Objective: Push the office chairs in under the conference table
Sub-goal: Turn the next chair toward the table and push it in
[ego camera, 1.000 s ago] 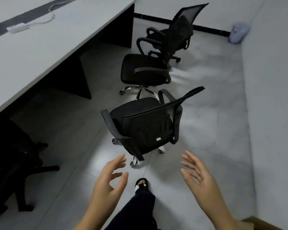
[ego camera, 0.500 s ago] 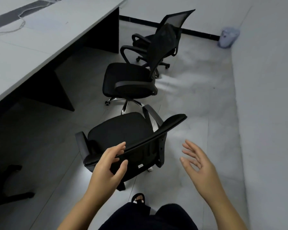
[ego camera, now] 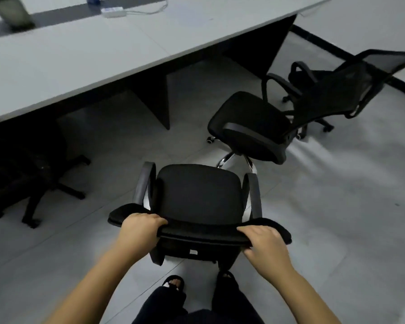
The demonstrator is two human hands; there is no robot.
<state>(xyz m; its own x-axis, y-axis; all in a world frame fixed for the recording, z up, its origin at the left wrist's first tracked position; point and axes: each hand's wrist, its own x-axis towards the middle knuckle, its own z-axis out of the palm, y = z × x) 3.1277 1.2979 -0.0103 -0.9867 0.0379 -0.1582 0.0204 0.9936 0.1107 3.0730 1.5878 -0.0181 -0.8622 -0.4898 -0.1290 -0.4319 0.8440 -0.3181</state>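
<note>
Two sets of fingers (ego camera: pixel 158 222) curl closed over the top edge of the nearest chair (ego camera: pixel 198 197): left hand (ego camera: pixel 139 226), right hand (ego camera: pixel 264 244). The chair stands on the floor, clear of the worktop (ego camera: pixel 80 50) at 11 o'clock. A second chair (ego camera: pixel 250 127) stands at 2 o'clock.

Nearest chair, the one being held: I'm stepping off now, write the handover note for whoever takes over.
Left hand: grip closed on the top edge of the nearest chair's backrest, left end.
Right hand: grip closed on the same edge, right end.
Nearest chair: seat faces the conference table, not yet under it.
Done: one chair at left sits partly under the table.
Left: push this chair in, then the second chair and the far chair, both standing clear of the table.
</note>
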